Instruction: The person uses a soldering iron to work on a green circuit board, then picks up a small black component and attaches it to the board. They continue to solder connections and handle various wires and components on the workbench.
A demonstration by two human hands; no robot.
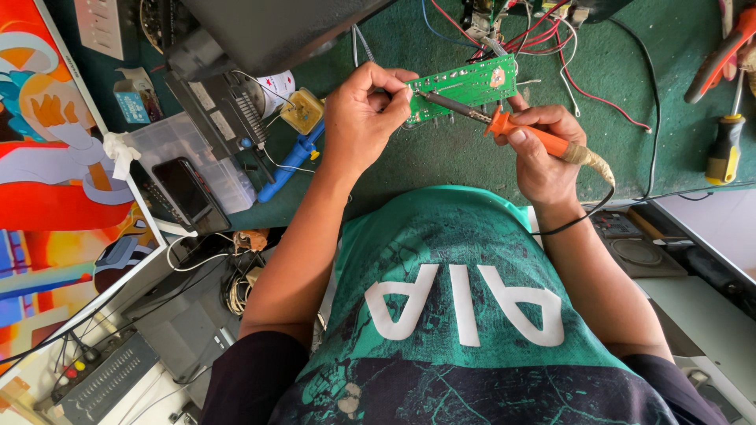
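I hold the orange soldering iron in my right hand, fingers closed around its handle, its tip on the green circuit board above the green mat, while my left hand pinches the board's left edge

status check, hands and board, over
Left hand pinching edge of green circuit board. Right hand gripping orange soldering iron, tip on board. Red wires behind, clear.
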